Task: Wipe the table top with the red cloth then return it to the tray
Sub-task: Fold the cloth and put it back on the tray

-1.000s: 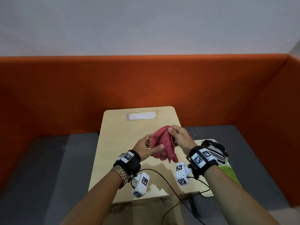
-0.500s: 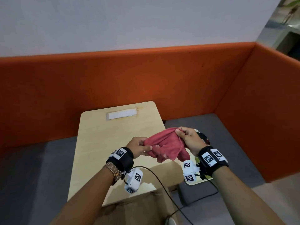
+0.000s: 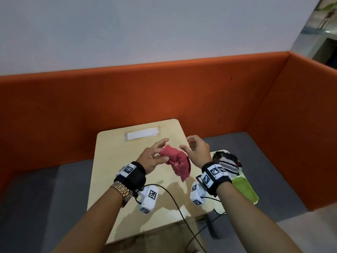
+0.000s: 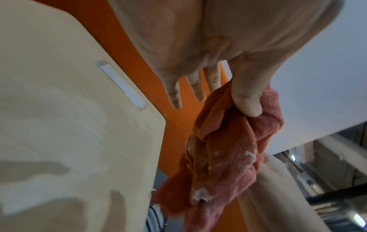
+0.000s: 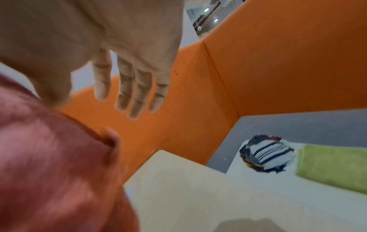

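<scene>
The red cloth (image 3: 177, 160) hangs crumpled above the wooden table (image 3: 127, 179), pinched between the thumb and fingers of my left hand (image 3: 161, 152). In the left wrist view the thumb (image 4: 248, 102) presses into the red cloth (image 4: 228, 157) while three fingers stay straight. My right hand (image 3: 187, 145) hovers just right of the cloth, fingers loosely spread and holding nothing. The right wrist view shows those open fingers (image 5: 129, 87) above the blurred red cloth (image 5: 49, 172). The white tray (image 3: 215, 153) lies off the table's right edge.
A striped cloth (image 3: 228, 165) and a green cloth (image 3: 244, 189) lie in the tray (image 5: 298, 196). A white label strip (image 3: 142, 135) sits near the table's far edge. Orange padded walls enclose the grey bench on the far and right sides. Black cables trail over the near edge.
My right hand has let go of the cloth and opened. The cloth, stretched between both hands half a second ago, now hangs from the left hand alone.
</scene>
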### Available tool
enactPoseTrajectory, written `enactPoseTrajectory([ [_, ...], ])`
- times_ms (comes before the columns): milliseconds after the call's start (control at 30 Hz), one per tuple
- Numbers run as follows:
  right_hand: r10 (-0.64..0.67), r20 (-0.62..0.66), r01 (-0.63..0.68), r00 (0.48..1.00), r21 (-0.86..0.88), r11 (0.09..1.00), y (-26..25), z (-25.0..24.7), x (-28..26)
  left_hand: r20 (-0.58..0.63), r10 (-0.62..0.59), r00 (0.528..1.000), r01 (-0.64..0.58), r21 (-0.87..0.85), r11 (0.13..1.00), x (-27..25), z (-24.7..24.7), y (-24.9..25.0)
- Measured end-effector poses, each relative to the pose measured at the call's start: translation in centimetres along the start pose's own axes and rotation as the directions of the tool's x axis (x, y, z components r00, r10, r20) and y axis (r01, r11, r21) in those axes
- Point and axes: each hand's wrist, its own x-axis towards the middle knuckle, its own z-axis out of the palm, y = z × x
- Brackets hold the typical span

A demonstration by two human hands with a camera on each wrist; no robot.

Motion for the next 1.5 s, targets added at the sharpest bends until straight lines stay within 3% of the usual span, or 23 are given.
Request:
enactPoseTrajectory([
  [67,-0.045,-0.006,0.046,0.999,0.123,0.991,-1.5,0.0,-1.1,-0.038,0.022,0.999,-0.024,-0.031,0.999,0.2,0.1,0.2],
  [200,-0.153,0.296,0.055,0.943,0.315,0.947,-3.3,-0.8,-3.8,-0.109,0.069,0.992,-0.083,-0.128,0.988,0.3,0.6,1.0],
  [233,-0.148,0.269,0.068,0.952,0.284,0.956,-3.3,-0.8,-4.2,-0.13,0.069,0.989,-0.088,-0.147,0.985,0.3,0.8,1.3],
  [333,-0.11,-0.036,0.113,0.993,0.082,0.99,-2.9,-0.5,-4.6,-0.2,0.068,0.977,-0.104,-0.174,0.979,0.2,1.3,1.5],
  [433,0.109,-0.132,-0.083,0.985,0.19,0.978,-3.0,-0.2,-5.4,-0.263,0.019,0.965,-0.084,-0.24,0.967,0.5,1.4,1.3],
  [533,0.289,0.04,-0.274,0.956,0.468,0.84,-2.6,0.2,-5.5,-0.273,-0.021,0.962,-0.07,-0.318,0.945,0.4,1.4,1.3],
  [600,0.274,0.151,-0.311,0.95,0.547,0.777,-2.3,0.6,-5.3,-0.285,-0.03,0.958,-0.062,-0.309,0.949,0.3,1.2,1.4],
  [767,0.194,0.103,-0.219,0.976,0.522,0.824,-0.6,-1.3,-3.2,-0.396,-0.081,0.915,-0.054,-0.318,0.947,-0.1,-2.0,1.1],
  [867,0.157,0.179,-0.236,0.971,0.632,0.738,-0.7,-3.1,-2.5,-0.399,-0.14,0.906,-0.023,-0.378,0.926,-0.7,-3.3,0.6],
  [1000,0.172,0.282,-0.328,0.944,0.739,0.589,-2.1,-3.4,-2.1,-0.321,-0.166,0.933,-0.011,-0.485,0.874,-1.5,-2.6,1.2],
  [1067,0.187,0.186,-0.263,0.965,0.641,0.721,-1.9,-2.9,-1.8,-0.289,-0.139,0.947,-0.019,-0.483,0.875,-1.6,-1.9,1.7],
  [1133,0.123,0.05,-0.133,0.991,0.383,0.914,-1.6,-2.5,-1.8,-0.27,-0.089,0.959,-0.032,-0.413,0.91,-1.5,-1.1,2.3],
  [1167,0.072,0.005,-0.071,0.997,0.257,0.964,-1.7,-2.3,-2.2,-0.265,-0.073,0.962,-0.031,-0.368,0.929,-1.3,-0.7,2.5],
  [1233,-0.059,0.019,0.055,0.998,0.155,0.986,-2.2,-1.5,-3.1,-0.233,-0.032,0.972,-0.036,-0.285,0.958,-1.1,0.0,3.0],
  [1300,-0.15,0.159,0.117,0.976,0.201,0.973,-2.7,-0.6,-4.0,-0.21,-0.018,0.977,-0.03,-0.222,0.975,-1.0,0.7,3.2],
  [1400,-0.174,0.291,0.048,0.941,0.393,0.918,-3.0,0.1,-4.7,-0.234,-0.05,0.971,0.009,-0.173,0.985,-1.0,1.0,3.1],
  [1500,-0.2,0.304,0.074,0.931,0.381,0.921,-2.9,-0.2,-4.6,-0.208,-0.045,0.977,0.019,-0.126,0.992,-1.1,0.5,3.2],
])
